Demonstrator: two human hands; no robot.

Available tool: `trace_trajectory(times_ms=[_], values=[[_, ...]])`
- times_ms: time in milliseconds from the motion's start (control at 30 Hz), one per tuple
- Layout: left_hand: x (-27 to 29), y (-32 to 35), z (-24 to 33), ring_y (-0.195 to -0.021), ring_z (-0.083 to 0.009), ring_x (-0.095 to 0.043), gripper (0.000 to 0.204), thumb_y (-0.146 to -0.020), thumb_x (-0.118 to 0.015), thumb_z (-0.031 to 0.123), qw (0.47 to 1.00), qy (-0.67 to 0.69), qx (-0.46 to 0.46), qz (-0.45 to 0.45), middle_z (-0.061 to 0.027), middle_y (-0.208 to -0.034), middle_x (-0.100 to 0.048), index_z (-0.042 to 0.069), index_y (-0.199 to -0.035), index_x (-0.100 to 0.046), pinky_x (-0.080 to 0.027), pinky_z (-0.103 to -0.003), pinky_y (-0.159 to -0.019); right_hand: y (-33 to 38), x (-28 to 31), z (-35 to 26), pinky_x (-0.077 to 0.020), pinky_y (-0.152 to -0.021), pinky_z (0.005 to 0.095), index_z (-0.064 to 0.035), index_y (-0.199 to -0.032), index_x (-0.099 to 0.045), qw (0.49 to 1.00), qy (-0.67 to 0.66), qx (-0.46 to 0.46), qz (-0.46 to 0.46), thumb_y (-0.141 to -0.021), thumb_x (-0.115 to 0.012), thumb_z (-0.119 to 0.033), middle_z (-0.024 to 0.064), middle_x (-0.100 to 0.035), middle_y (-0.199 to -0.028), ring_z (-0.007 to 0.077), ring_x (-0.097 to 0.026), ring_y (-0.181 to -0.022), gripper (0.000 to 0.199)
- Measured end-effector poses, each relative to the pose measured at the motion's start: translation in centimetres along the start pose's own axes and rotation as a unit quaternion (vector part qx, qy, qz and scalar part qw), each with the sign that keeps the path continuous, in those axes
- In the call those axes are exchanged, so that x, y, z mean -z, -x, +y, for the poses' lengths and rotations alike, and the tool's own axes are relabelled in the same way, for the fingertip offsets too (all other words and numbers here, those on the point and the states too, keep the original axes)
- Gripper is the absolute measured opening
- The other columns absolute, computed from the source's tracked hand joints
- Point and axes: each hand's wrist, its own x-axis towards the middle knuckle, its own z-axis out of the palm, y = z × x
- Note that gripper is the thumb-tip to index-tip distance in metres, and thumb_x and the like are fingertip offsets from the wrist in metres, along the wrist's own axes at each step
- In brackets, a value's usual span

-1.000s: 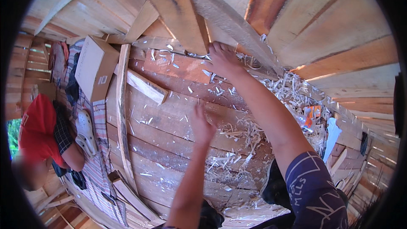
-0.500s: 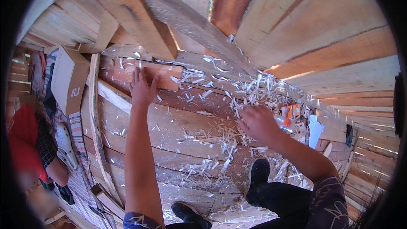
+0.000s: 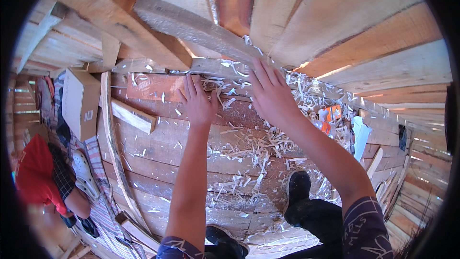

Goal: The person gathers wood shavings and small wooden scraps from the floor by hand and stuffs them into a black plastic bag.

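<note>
1. Holding its fingers spread, palm down, the left hand (image 3: 197, 104) is at the right end of the reddish-orange board (image 3: 152, 87). It grasps nothing visible; whether the fingertips touch the board, I cannot tell.
2. That board lies flat on the floorboards (image 3: 163, 156), near the foot of the plank wall (image 3: 330, 14), low enough that a flat palm probably suits it better than a pinch.
3. The right hand (image 3: 272, 95) is also loose, its fingers extended and clenched on nothing visible. Its fingertips overlap the lower end of the grey diagonal brace (image 3: 201, 29) in view; contact is unclear, and the palm's underside is hidden.
4. Curled wood shavings (image 3: 306, 91) lie thickest to the right of this hand, in the corner where wall meets floor, which likely keeps them gathered. An orange-and-clear plastic item (image 3: 330, 113) lies among them.
5. The two arms stretch forward, apart, presumably because the floor's edge lies well ahead of the black shoes (image 3: 298, 189).
6. To the left, a squared offcut (image 3: 136, 117) and a long curved strip (image 3: 113, 139) lie beside the cardboard box (image 3: 80, 103).
</note>
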Motion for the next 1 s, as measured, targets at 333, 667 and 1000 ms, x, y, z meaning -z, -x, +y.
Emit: trace_trajectory(times_ms=[333,667,1000], values=[[-1.1,5.4,6.0,-0.143,-0.0307,-0.018,0.068,-0.087,-0.054,0.042,0.973,0.015,-0.065,-0.22,-0.0154,-0.148,-0.032,0.004,-0.141,-0.037,-0.007,-0.06,-0.113,-0.5,-7.0,-2.4,-0.0393,-0.102,0.0452,-0.0032,-0.126,-0.051,0.975,-0.19,0.027,-0.108,-0.079,-0.061,-0.013,0.0177,-0.048,-0.13,0.0341,-0.046,-0.123,0.049],[1.7,15.8,-2.3,-0.134,-0.0429,-0.03,0.058,-0.082,-0.066,0.018,0.978,0.182,0.093,0.029,-0.0253,-0.139,-0.038,0.004,-0.134,-0.042,-0.018,-0.057,-0.109,0.9,-12.4,-2.5,-0.0339,-0.105,0.0508,-0.0063,-0.127,-0.054,0.983,0.069,0.143,-0.094,-0.084,-0.052,-0.018,0.0135,-0.044,-0.141,0.0286,-0.038,-0.133,0.044],[3.7,17.9,-9.4,-0.141,-0.0442,0.017,0.116,-0.076,-0.063,0.063,0.934,0.078,0.241,-0.253,-0.0285,-0.153,0.014,0.007,-0.15,0.006,0.008,-0.061,-0.109,6.4,-0.7,2.7,-0.0411,-0.098,0.0435,-0.004,-0.119,-0.057,0.941,-0.013,-0.082,-0.329,-0.079,-0.06,-0.017,0.0148,-0.064,-0.105,0.0297,-0.056,-0.109,0.042]])
